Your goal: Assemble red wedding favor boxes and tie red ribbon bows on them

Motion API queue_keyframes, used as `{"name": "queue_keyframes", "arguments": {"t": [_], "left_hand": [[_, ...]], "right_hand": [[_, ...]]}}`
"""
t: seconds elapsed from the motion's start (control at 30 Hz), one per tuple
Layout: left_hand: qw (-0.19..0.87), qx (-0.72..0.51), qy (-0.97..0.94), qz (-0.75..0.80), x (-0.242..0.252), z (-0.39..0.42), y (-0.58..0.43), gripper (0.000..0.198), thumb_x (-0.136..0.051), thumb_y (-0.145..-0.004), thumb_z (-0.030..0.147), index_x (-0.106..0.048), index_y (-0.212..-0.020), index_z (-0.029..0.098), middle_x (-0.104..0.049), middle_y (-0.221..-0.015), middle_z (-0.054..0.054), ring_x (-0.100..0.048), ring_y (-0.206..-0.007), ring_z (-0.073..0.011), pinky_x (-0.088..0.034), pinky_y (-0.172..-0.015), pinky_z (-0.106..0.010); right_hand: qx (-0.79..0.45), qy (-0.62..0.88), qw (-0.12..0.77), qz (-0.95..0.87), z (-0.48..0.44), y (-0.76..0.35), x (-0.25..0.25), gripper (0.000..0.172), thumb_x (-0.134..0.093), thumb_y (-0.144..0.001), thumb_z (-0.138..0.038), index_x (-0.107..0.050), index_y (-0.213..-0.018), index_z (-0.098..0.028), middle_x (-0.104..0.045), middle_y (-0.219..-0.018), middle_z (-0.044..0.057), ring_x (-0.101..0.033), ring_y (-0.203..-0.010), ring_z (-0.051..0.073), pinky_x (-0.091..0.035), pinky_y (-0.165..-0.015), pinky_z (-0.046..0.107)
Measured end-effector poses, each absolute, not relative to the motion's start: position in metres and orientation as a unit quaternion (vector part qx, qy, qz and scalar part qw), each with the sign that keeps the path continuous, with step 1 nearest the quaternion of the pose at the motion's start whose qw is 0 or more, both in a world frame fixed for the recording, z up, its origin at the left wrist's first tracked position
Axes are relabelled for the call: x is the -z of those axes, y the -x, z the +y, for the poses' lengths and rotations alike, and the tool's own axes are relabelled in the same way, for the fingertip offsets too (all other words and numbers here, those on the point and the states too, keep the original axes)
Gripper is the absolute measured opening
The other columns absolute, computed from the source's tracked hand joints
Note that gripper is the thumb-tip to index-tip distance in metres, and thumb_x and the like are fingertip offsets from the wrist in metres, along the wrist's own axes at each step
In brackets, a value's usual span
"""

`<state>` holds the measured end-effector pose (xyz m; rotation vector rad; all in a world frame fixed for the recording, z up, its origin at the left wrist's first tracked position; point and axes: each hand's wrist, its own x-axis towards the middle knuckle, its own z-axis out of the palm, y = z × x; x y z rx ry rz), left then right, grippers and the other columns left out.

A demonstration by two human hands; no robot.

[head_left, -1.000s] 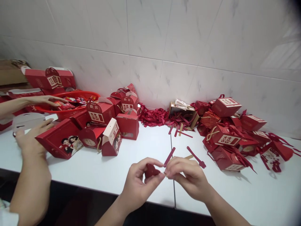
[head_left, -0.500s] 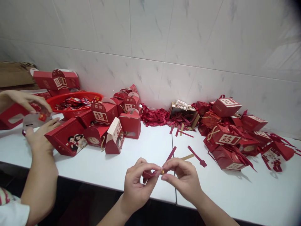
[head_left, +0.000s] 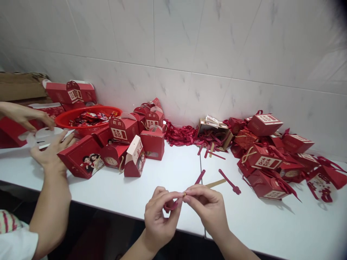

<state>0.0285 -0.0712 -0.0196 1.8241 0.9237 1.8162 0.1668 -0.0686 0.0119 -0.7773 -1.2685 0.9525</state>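
My left hand [head_left: 159,213] and my right hand [head_left: 207,207] meet over the front edge of the white counter [head_left: 116,191]. Both pinch a small red ribbon piece [head_left: 170,206] with a tiny gold bead where the fingertips touch. The left fingers curl round the ribbon's red loop; the right thumb and forefinger grip its end. Loose red strips [head_left: 230,181] and a tan strip [head_left: 215,183] lie on the counter just beyond my hands.
A co-worker's hands [head_left: 48,151] at the left handle a white cut-out beside open red gift boxes [head_left: 127,141]. A red basin [head_left: 89,117] of wrapped sweets stands behind. Tied red boxes [head_left: 268,155] pile at the right, tangled ribbons [head_left: 181,135] and a small carton [head_left: 214,128] by the tiled wall.
My hands have drawn closer together and slightly lower, pinching the ribbon tighter. The co-worker's far hand left the basin and came back to the white cut-out.
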Motion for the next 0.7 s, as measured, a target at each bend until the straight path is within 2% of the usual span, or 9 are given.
{"name": "queue_keyframes", "arguments": {"t": [0.13, 0.23, 0.37, 0.47, 0.6, 0.7], "left_hand": [[0.204, -0.639, -0.675, 0.307, 0.020, -0.070, -0.024, 0.035, -0.065, -0.071, 0.002, -0.069, -0.098, 0.025, -0.057, -0.056, 0.002, -0.043, -0.054, -0.0131, -0.040, -0.058, -0.027], [0.234, -0.630, -0.673, 0.309, 0.020, -0.070, -0.021, 0.029, -0.065, -0.073, 0.004, -0.071, -0.093, 0.025, -0.057, -0.055, 0.001, -0.045, -0.056, -0.0139, -0.039, -0.056, -0.026], [0.290, -0.619, -0.647, 0.338, 0.024, -0.071, -0.020, 0.016, -0.064, -0.078, 0.010, -0.072, -0.084, 0.023, -0.058, -0.057, -0.002, -0.048, -0.059, -0.0149, -0.038, -0.050, -0.023], [0.319, -0.620, -0.614, 0.370, 0.027, -0.074, -0.022, 0.012, -0.063, -0.081, 0.015, -0.073, -0.083, 0.021, -0.058, -0.060, -0.002, -0.048, -0.056, -0.0127, -0.040, -0.049, -0.022], [0.364, -0.621, -0.565, 0.403, 0.028, -0.076, -0.026, 0.010, -0.064, -0.082, 0.024, -0.072, -0.080, 0.018, -0.061, -0.065, -0.003, -0.052, -0.056, -0.0119, -0.042, -0.051, -0.022], [0.424, -0.609, -0.528, 0.413, 0.027, -0.076, -0.028, 0.016, -0.064, -0.081, 0.030, -0.069, -0.077, 0.016, -0.063, -0.065, -0.003, -0.055, -0.059, -0.0133, -0.044, -0.056, -0.023]], "right_hand": [[-0.437, 0.333, 0.628, -0.551, -0.069, -0.165, -0.009, 0.009, -0.078, -0.070, -0.018, -0.076, -0.074, -0.026, -0.074, -0.069, 0.001, -0.069, -0.064, 0.016, -0.058, -0.058, 0.022], [-0.427, 0.330, 0.624, -0.565, -0.070, -0.166, -0.005, 0.011, -0.077, -0.071, -0.015, -0.076, -0.074, -0.026, -0.074, -0.070, 0.001, -0.070, -0.063, 0.015, -0.057, -0.057, 0.021], [-0.369, 0.329, 0.624, -0.605, -0.073, -0.165, 0.000, 0.014, -0.072, -0.075, -0.011, -0.075, -0.079, -0.025, -0.074, -0.073, 0.002, -0.069, -0.066, 0.016, -0.058, -0.059, 0.023], [-0.303, 0.338, 0.628, -0.633, -0.075, -0.161, 0.003, 0.019, -0.067, -0.079, -0.007, -0.073, -0.085, -0.024, -0.073, -0.077, 0.003, -0.069, -0.071, 0.017, -0.058, -0.063, 0.025], [-0.249, 0.336, 0.633, -0.651, -0.076, -0.157, 0.005, 0.021, -0.062, -0.081, -0.005, -0.070, -0.087, -0.023, -0.072, -0.078, 0.004, -0.068, -0.071, 0.017, -0.057, -0.063, 0.026], [-0.233, 0.329, 0.634, -0.660, -0.075, -0.156, 0.008, 0.021, -0.060, -0.082, -0.004, -0.070, -0.088, -0.021, -0.071, -0.078, 0.004, -0.068, -0.070, 0.017, -0.057, -0.062, 0.026]]}}
